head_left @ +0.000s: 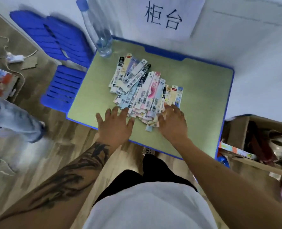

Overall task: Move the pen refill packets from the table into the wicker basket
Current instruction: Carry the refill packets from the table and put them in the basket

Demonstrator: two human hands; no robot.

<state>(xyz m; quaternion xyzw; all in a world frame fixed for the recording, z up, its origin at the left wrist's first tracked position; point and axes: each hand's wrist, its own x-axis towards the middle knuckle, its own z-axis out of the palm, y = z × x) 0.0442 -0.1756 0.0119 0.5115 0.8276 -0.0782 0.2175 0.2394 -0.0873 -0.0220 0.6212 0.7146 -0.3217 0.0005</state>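
Packets [143, 90] lay fanned in a loose pile mid-table [203, 96], all still to move; no basket in view. Left hand [114, 123] flat, fingers spread, at the pile's near-left edge. Right hand [173, 121] loosely curled over the near-right end, probably gathering; frame blurred, grip unclear.

A clear plastic water bottle [102, 33] with a blue cap stands at the far left corner of the green, blue-edged table [203, 100]. Behind it a white paper sign [165, 16] with two handwritten characters hangs on the wall. Blue slatted plastic stools [57, 52] sit left of the table on the wood floor, near some loose string [13, 66]. An open cardboard box [259, 142] of clutter sits at the right. Someone in jeans [13, 119] stands at the left.
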